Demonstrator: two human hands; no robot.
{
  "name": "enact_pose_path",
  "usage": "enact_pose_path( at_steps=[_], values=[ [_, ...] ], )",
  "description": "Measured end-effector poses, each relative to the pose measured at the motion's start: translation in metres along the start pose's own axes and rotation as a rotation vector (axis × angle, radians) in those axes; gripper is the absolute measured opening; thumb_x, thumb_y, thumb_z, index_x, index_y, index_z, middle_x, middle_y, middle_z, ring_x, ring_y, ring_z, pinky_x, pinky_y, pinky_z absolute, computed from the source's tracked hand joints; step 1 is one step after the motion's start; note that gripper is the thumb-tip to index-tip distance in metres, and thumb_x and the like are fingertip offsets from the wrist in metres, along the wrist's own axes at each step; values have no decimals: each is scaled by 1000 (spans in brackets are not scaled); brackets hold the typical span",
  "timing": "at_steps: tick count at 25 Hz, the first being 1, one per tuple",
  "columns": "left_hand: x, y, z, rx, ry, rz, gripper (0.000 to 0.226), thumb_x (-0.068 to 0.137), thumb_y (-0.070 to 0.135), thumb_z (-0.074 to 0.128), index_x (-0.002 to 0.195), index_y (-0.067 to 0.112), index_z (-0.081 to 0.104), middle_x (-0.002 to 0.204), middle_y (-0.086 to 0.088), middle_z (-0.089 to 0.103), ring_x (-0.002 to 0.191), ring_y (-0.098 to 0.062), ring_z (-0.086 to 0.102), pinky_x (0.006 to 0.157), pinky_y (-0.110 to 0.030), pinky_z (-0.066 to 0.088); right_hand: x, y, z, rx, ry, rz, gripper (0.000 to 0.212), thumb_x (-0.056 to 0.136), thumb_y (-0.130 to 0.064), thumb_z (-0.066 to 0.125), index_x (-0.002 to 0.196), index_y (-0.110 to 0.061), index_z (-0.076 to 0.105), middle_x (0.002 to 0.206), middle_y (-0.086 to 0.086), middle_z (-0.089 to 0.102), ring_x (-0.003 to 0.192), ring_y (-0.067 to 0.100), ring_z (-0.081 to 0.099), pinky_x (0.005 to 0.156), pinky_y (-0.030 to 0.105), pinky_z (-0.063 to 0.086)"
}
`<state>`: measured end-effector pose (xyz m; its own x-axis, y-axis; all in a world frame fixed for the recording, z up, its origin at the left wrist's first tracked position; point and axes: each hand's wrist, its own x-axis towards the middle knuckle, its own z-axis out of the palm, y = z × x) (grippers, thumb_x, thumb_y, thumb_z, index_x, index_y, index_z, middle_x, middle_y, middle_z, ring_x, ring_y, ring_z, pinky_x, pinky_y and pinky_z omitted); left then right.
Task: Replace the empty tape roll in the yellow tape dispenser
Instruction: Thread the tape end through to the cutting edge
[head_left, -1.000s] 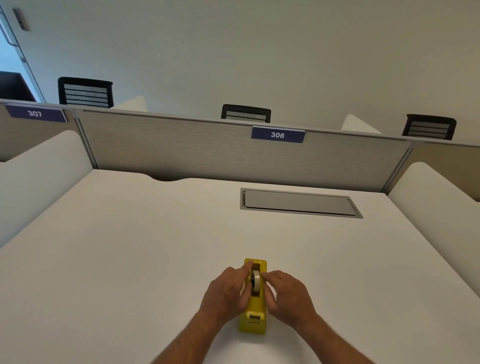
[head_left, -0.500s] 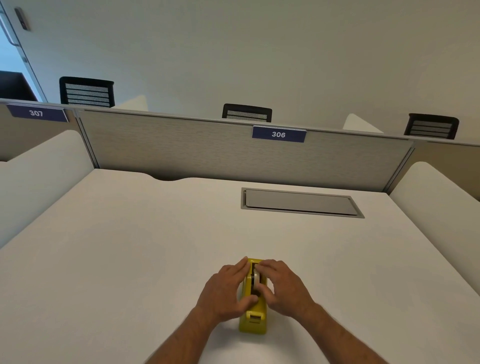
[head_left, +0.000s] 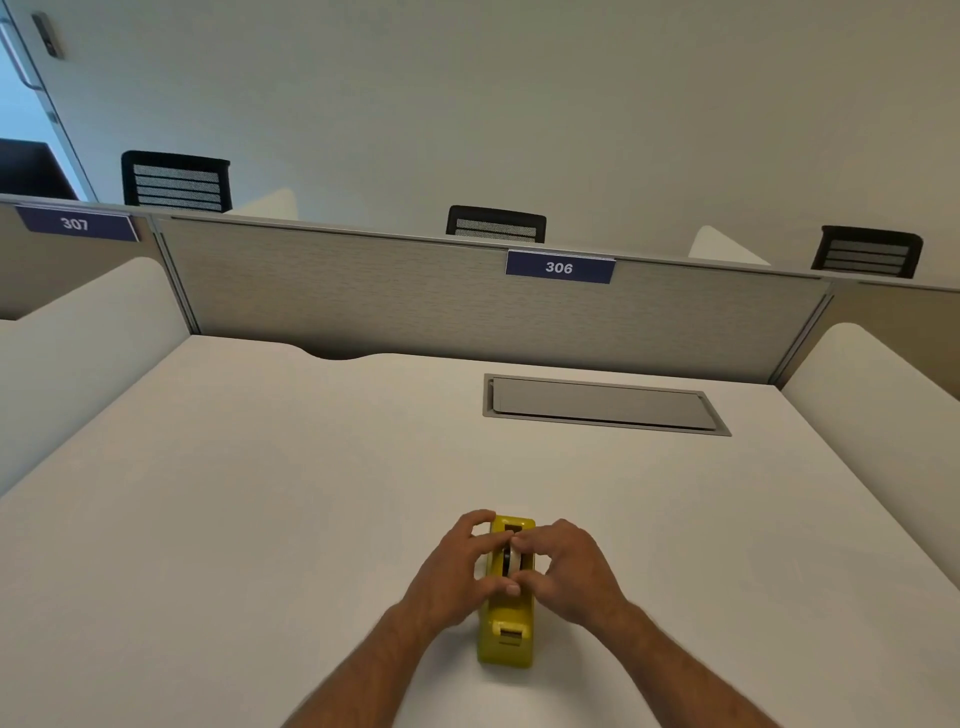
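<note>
White desk (head_left: 260, 519), beige partition (head_left: 415, 301) at its far edge with label "306" (head_left: 559, 267); grey cable hatch (head_left: 605, 404) near far right. Yellow tape dispenser (head_left: 506, 623) stands near the front edge, centre. Versus 0.5 s ago: dispenser unmoved, fingers now closer over the well. Tape roll (head_left: 514, 558) sits in the well; left hand (head_left: 457, 571) and right hand (head_left: 571, 571) both curled, fingertips pinching the roll.

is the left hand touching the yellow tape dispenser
Touching. The head view shows the left hand wrapped against the left side of the yellow tape dispenser, its thumb lying across the top with no gap visible.
</note>
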<state>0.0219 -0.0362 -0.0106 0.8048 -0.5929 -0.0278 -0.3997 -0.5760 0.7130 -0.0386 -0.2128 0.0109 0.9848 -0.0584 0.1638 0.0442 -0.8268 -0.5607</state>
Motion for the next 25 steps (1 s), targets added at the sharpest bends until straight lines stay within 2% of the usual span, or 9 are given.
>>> enact_pose_path(
  at_steps=[7,12,18,23,25],
  values=[
    [2,6,-3,49,2,-35,60,80,47,75,136,38,55,155,11,32,139,-16,38,112,-34,39,3,-2,-4,-29,-32,-22,33,76,-29,76,108,-29,73,105,-11,74,91,5,57,82,23,49],
    [2,8,-5,75,11,-29,59,79,49,75,134,37,57,153,12,33,136,-14,41,108,-32,42,5,-4,-9,-31,-17,-87,16,80,-24,71,95,-26,77,96,-10,77,84,12,63,76,30,54],
    [1,11,-6,79,22,-41,61,76,54,75,132,39,58,152,13,34,132,-11,44,103,-29,44,10,-4,-16,-52,-94,-95,16,87,-34,63,97,-32,76,91,-14,76,79,11,59,71,31,51],
    [0,13,-7,107,10,-48,60,78,58,72,133,40,56,153,13,32,131,-13,45,104,-30,46,13,-1,-18,-168,-148,-184,26,81,-47,64,100,-33,74,88,-14,74,76,11,55,66,31,51],
    [0,14,-7,118,1,-47,60,79,59,70,134,40,56,154,13,31,131,-13,46,104,-30,46,14,0,-18,-205,-136,-229,25,80,-46,61,96,-32,74,82,-13,73,73,11,53,62,33,50]
  ],
)
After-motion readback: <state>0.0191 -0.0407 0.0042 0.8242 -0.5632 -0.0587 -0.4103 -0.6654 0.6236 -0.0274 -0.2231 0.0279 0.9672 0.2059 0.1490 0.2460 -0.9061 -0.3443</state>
